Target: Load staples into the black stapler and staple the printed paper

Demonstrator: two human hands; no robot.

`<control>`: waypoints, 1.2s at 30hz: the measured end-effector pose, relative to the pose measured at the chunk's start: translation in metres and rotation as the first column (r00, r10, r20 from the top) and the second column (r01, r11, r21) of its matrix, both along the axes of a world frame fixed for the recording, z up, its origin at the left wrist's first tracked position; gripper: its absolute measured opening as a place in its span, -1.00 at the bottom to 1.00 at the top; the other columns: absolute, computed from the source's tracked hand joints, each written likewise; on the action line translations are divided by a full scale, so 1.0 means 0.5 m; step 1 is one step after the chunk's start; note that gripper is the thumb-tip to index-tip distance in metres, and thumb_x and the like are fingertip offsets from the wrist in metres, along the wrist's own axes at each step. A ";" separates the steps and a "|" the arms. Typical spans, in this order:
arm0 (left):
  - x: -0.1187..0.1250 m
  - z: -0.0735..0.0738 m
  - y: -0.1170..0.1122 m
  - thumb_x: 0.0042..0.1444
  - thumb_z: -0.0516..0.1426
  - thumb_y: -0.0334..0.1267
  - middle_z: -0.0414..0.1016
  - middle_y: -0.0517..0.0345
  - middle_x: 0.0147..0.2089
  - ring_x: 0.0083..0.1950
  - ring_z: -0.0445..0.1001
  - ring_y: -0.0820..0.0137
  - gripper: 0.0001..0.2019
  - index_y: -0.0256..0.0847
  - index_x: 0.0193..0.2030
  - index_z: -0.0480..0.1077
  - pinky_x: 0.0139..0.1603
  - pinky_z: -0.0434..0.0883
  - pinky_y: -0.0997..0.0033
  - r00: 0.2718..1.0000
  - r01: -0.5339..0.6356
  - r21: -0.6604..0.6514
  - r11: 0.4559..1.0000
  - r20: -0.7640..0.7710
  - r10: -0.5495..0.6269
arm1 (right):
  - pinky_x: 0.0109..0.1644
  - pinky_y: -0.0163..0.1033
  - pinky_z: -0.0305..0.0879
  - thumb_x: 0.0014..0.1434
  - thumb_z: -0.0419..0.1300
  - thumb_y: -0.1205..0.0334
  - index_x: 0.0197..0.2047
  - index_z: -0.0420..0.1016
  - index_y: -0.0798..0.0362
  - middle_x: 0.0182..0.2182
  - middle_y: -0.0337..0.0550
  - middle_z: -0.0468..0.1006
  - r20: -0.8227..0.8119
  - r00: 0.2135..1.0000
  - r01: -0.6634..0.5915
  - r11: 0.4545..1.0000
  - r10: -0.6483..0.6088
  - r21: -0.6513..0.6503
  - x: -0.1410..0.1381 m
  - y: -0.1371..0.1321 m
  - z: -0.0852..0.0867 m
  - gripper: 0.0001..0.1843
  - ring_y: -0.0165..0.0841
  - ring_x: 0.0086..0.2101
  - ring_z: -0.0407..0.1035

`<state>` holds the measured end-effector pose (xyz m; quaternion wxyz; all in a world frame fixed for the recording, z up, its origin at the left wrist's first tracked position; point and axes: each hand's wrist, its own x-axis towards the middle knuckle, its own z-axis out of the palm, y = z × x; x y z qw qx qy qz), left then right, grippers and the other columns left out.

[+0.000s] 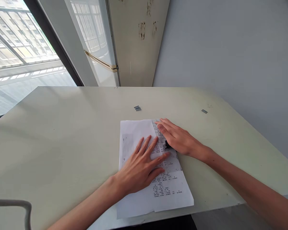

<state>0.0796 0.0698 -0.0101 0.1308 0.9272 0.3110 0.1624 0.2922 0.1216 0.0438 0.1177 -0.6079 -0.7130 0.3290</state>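
Observation:
Two-part white paper sheets (136, 204), with dense print on the right part, lie on the table near its front edge. My left hand (141, 166) rests flat on them with its fingers spread. My right hand (179, 137) is curved over the upper right edge of the paper, its fingertips on the printed part. From under its palm pokes the black and metal end of a small stapler (167, 145); the rest of it is hidden by the hand.
Several grey staple strips (137, 108) lie beyond the paper on the pale table (74, 143). One more strip (204, 111) is farther right. A grey bent tube (14, 202) is at the lower left. A refrigerator (136, 60) stands behind the table, with a wall (230, 48) to the right.

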 end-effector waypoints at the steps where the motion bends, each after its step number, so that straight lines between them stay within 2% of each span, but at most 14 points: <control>1: 0.001 -0.001 0.001 0.49 0.04 -0.03 -0.33 0.11 0.67 0.63 -0.29 -0.04 -0.51 0.11 0.50 0.20 0.59 -0.05 -0.26 1.000 0.000 -0.001 1.000 -0.002 0.000 | 0.55 0.25 -0.18 0.42 -0.28 -0.42 0.49 0.27 -0.16 0.54 -0.20 0.07 0.012 1.000 0.003 1.000 -0.003 0.000 0.000 0.000 0.000 -0.17 -0.03 0.53 -0.22; 7: 0.003 -0.009 0.003 0.48 0.05 -0.04 -0.40 0.13 0.67 0.63 -0.32 -0.06 -0.51 0.13 0.50 0.20 0.58 -0.06 -0.30 1.000 -0.001 -0.026 1.000 0.025 0.001 | 0.54 0.28 -0.16 0.43 -0.26 -0.41 0.52 0.22 -0.19 0.56 -0.25 0.00 0.073 0.997 0.007 1.000 -0.006 -0.016 -0.005 -0.004 0.000 -0.18 -0.01 0.52 -0.19; 17: 0.008 -0.014 0.001 0.47 0.07 -0.05 -0.42 0.21 0.66 0.63 -0.29 -0.05 -0.45 0.20 0.54 0.11 0.58 -0.04 -0.32 0.997 -0.004 -0.041 0.999 0.073 0.007 | 0.52 0.29 -0.03 0.40 -0.19 -0.44 0.46 0.31 -0.30 0.53 -0.31 0.09 0.061 0.998 0.013 1.000 -0.014 0.010 0.000 -0.006 -0.014 -0.24 0.05 0.50 -0.07; 25: 0.012 -0.015 0.001 0.47 0.09 -0.08 -0.48 0.16 0.66 0.63 -0.28 -0.07 -0.42 0.19 0.56 0.06 0.59 -0.10 -0.30 0.998 0.001 -0.052 0.999 0.063 0.002 | 0.52 0.34 -0.09 0.42 -0.18 -0.40 0.46 0.32 -0.27 0.54 -0.29 0.06 0.099 0.995 0.016 1.000 -0.013 -0.022 -0.008 -0.008 -0.011 -0.25 0.07 0.51 -0.17; 28: 0.013 -0.016 0.000 0.47 0.09 -0.09 -0.47 0.18 0.66 0.63 -0.28 -0.05 -0.41 0.21 0.56 0.04 0.59 -0.11 -0.31 0.998 0.003 -0.057 0.998 0.068 0.001 | 0.51 0.34 -0.09 0.42 -0.19 -0.40 0.46 0.32 -0.27 0.54 -0.28 0.06 0.108 0.994 -0.010 1.000 0.010 -0.003 -0.010 -0.007 -0.011 -0.25 0.06 0.52 -0.20; 32: 0.013 -0.015 0.000 0.47 0.09 -0.08 -0.42 0.18 0.67 0.64 -0.27 -0.03 -0.41 0.23 0.56 0.05 0.59 -0.09 -0.31 0.998 -0.003 -0.068 0.998 0.065 0.008 | 0.52 0.34 -0.12 0.44 -0.25 -0.39 0.51 0.25 -0.20 0.56 -0.26 -0.02 0.184 0.983 -0.017 0.999 0.025 -0.048 -0.013 -0.006 -0.010 -0.21 0.04 0.53 -0.25; 36: 0.014 -0.013 0.000 0.46 0.10 -0.08 -0.42 0.17 0.67 0.64 -0.27 -0.05 -0.42 0.18 0.55 0.08 0.60 -0.11 -0.28 0.997 -0.009 -0.064 0.998 0.073 0.013 | 0.52 0.33 -0.09 0.45 -0.24 -0.36 0.49 0.27 -0.20 0.55 -0.25 0.03 0.212 0.977 -0.016 1.000 0.021 -0.022 -0.016 -0.007 -0.012 -0.23 0.05 0.52 -0.20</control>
